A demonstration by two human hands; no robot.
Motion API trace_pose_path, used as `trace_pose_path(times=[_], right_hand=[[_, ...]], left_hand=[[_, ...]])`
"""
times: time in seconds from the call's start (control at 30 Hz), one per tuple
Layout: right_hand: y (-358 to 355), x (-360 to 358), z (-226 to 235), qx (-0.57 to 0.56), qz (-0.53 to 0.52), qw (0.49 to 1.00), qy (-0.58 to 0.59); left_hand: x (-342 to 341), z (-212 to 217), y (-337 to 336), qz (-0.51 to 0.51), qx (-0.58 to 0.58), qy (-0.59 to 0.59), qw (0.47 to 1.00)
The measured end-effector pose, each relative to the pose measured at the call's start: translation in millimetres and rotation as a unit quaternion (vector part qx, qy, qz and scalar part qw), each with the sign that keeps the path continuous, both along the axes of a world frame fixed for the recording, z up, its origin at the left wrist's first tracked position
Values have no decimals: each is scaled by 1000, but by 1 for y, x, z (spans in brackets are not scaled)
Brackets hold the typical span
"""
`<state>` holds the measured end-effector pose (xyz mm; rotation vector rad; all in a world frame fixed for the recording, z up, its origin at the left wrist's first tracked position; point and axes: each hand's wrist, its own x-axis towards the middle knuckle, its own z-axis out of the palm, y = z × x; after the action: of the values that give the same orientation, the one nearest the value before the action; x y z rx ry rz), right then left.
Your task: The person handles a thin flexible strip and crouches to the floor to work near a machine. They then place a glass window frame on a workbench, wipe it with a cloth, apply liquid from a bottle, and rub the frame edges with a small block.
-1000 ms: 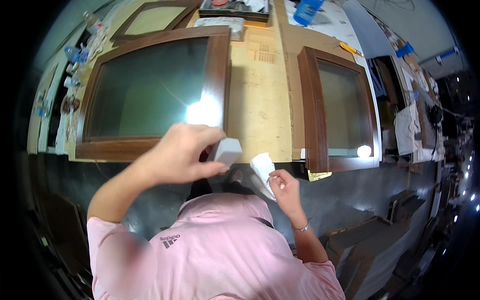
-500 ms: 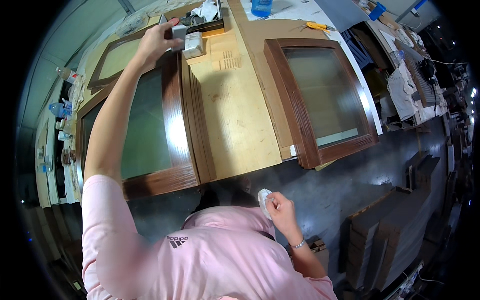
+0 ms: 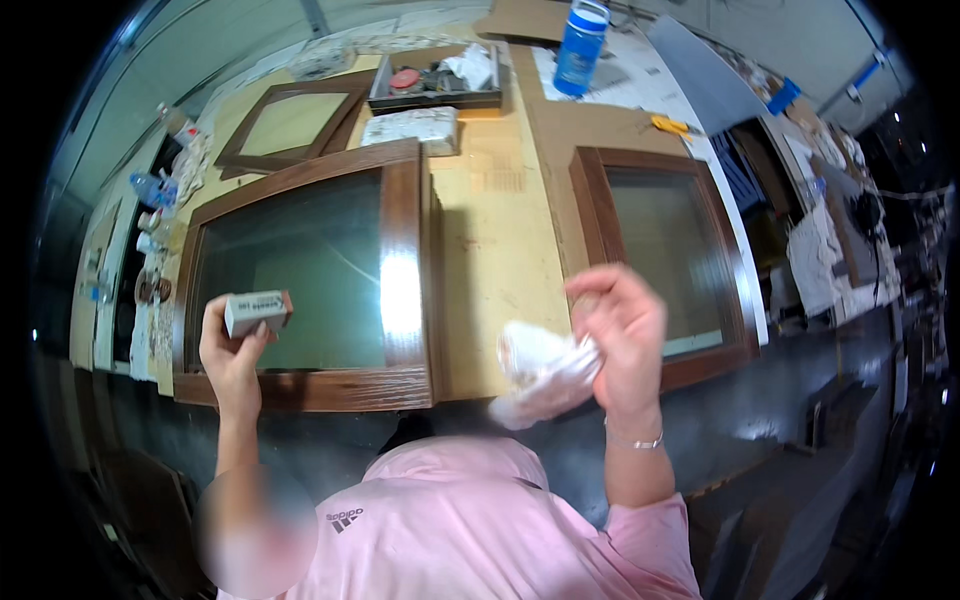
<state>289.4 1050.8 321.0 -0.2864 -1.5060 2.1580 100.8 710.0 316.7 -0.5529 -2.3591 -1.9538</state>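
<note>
Hands raised over a workbench of glazed wooden frames.

Left hand (image 3: pixel 232 352) pinches a small rectangular block (image 3: pixel 257 312), pale with a reddish end, above the glossy dark-stained frame (image 3: pixel 400 290). Right hand (image 3: pixel 620 335) closes its fingers on a crumpled white cloth (image 3: pixel 540 370), soft and bunched, between that frame and a second glazed frame (image 3: pixel 655 240) on the pale plywood bench (image 3: pixel 495 250).

A dark brown frame (image 3: pixel 400 290), a white cloth (image 3: pixel 540 370), a blue bottle (image 3: pixel 580 48) and a pink shirt (image 3: pixel 480 530)
</note>
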Motion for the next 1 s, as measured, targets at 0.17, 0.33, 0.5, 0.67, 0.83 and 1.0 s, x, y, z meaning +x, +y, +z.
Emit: trace_pose_path(times=[0.17, 0.33, 0.5, 0.67, 0.83, 1.0], right_hand=[[-6, -134, 39, 151, -27, 981, 118], [6, -286, -34, 487, -45, 872, -31], [-28, -292, -50, 621, -15, 774, -117], [7, -305, -55, 605, 0, 785, -134], [12, -305, -50, 584, 40, 797, -149], [27, -300, -62, 485, 0, 864, -135]], left_hand=[[54, -11, -7, 41, 152, -6, 987], [74, -16, 4, 6, 180, -26, 983], [70, -1, -4, 22, 123, -77, 989], [2, 5, 49, -114, -29, -16, 993], [-100, -17, 113, -112, -89, 26, 989], [-125, -11, 166, -63, -176, 74, 980]])
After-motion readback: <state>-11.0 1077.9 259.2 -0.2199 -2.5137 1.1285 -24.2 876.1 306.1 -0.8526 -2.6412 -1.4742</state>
